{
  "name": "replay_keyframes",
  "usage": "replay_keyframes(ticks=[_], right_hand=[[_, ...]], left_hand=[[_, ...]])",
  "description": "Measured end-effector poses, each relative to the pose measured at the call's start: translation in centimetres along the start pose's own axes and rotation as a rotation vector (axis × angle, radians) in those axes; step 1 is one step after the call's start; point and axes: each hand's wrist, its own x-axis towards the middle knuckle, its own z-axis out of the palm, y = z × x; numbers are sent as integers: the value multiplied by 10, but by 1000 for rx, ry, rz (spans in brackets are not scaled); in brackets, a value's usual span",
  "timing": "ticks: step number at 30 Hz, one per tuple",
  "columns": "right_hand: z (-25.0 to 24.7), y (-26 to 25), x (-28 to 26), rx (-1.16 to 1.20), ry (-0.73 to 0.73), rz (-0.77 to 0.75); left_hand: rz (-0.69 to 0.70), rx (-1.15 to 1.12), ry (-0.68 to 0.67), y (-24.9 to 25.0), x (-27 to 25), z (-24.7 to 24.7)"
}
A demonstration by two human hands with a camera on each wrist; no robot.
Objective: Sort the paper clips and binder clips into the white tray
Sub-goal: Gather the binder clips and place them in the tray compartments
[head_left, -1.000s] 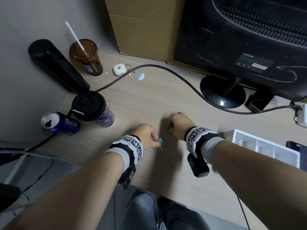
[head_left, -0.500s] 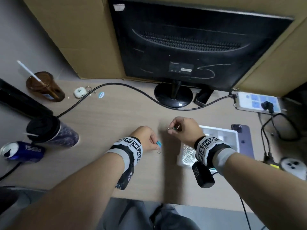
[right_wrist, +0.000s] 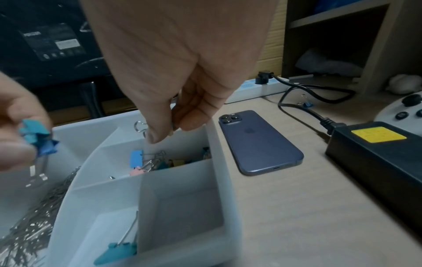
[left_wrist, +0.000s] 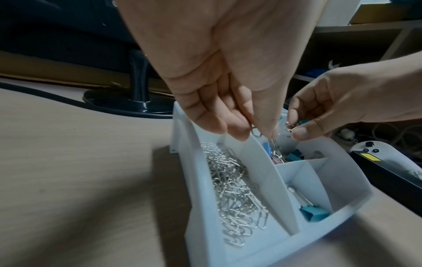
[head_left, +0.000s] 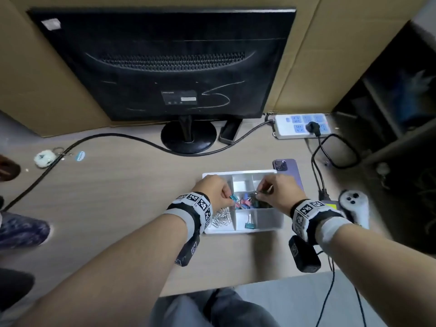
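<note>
Head cam: both hands are over the white tray [head_left: 271,226], which sits on the desk just in front of the person, w/ a purple phone [head_left: 289,169] touching its far right side. Left hand [head_left: 215,192] pinches a small blue binder clip [head_left: 234,197] betw. thumb & forefinger, wire handles hanging down. Right hand [head_left: 280,192] is pinched on another binder clip [head_left: 256,192] by its wire loops; body colour hard to tell, teal-ish from the left wrist cam.

Key relation: the middle compartment w/ the binder-clip pile [head_left: 250,204] lies right under & between the two hands. Both held clips hang long axis roughly vertical, above that pile. Left hand's clip sits near the divider next to the long left compartment, where the paper clips [head_left: 221,219] lie in a silver heap, so a sloppy release could land it on the wrong side. Right hand looks more squarely over the pile.

One teal binder clip [head_left: 249,224] lies alone in the near compartment.

Judging by this, next is simply letting go, both hands, nearly straight down.
</note>
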Motion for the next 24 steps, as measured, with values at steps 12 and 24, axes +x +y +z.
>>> replay_keyframes(ticks=[12, 24], right_hand=[[-4, 12, 1, 47, -53, -83], [-6, 23, -7, 215, 42, 26]], left_hand=[[-22, 103, -24, 25, 26, 24], [28, 180, -11, 24, 25, 35]])
